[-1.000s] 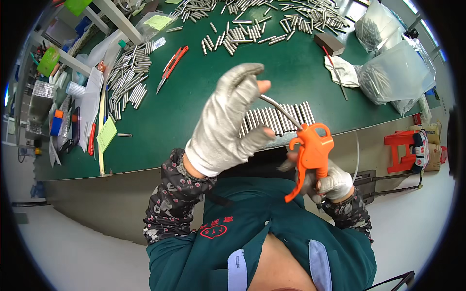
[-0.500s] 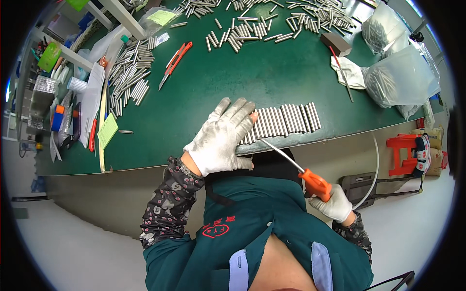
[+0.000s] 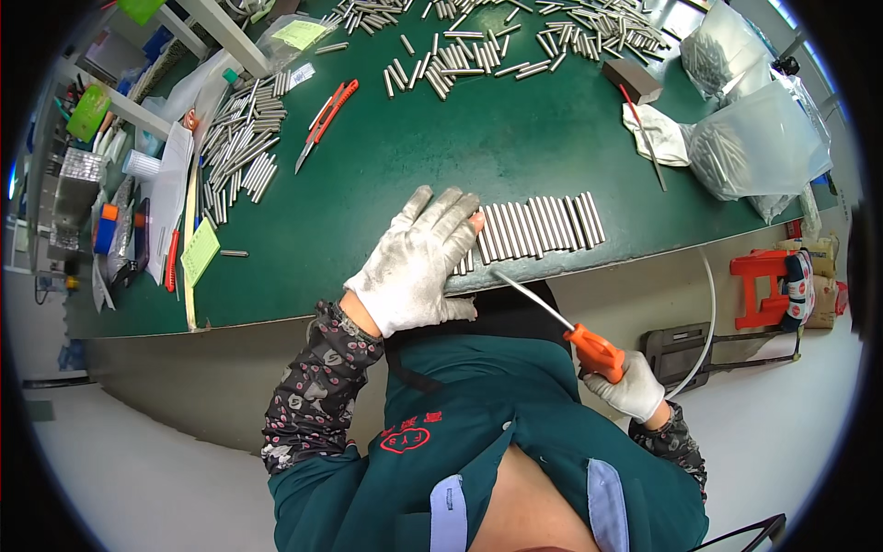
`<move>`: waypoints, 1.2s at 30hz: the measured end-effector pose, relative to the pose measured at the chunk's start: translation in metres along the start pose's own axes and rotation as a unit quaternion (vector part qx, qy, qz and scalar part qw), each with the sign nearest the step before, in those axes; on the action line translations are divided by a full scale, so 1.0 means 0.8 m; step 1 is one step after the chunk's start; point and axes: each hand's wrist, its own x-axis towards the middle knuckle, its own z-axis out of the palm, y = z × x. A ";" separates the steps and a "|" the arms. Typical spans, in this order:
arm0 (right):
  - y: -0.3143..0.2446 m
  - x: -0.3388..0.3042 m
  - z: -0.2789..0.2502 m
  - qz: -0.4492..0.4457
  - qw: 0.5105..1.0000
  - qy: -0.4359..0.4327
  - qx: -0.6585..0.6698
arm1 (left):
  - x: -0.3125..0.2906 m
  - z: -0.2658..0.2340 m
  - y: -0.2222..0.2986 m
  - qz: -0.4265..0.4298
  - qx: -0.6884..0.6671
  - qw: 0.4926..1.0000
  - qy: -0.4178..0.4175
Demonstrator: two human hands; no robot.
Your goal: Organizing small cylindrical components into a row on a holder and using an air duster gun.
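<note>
A row of short, shiny metal pins [image 3: 541, 226] lies side by side near the bench's front edge. My left hand [image 3: 414, 253], in a greyish-white glove with bare fingertips showing, rests flat over the row's left end, fingers stretched out. It hides some of the pins, and a few ends poke out beside it. Closed around the orange handle of a screwdriver [image 3: 596, 351] is my gloved right hand [image 3: 633, 386], in front of the bench edge. The shaft points up and left, its tip close to the near ends of the pins beside my left hand.
Loose pins [image 3: 460, 60] lie scattered at the back, with another heap [image 3: 241, 133] at left. A red utility knife [image 3: 326, 124] lies on the green bench [image 3: 386, 138]. Plastic bags [image 3: 759, 138], a white cloth [image 3: 658, 133] and a dark block [image 3: 632, 81] stand at right.
The screwdriver's tip has drawn back slightly toward me, away from the pin ends. Both hands stay in nearly the same place; the whole view has shifted a little.
</note>
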 end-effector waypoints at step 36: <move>0.059 -0.029 0.013 -0.055 0.970 0.221 0.081 | 0.123 0.023 -0.024 0.246 -0.021 0.967 -0.066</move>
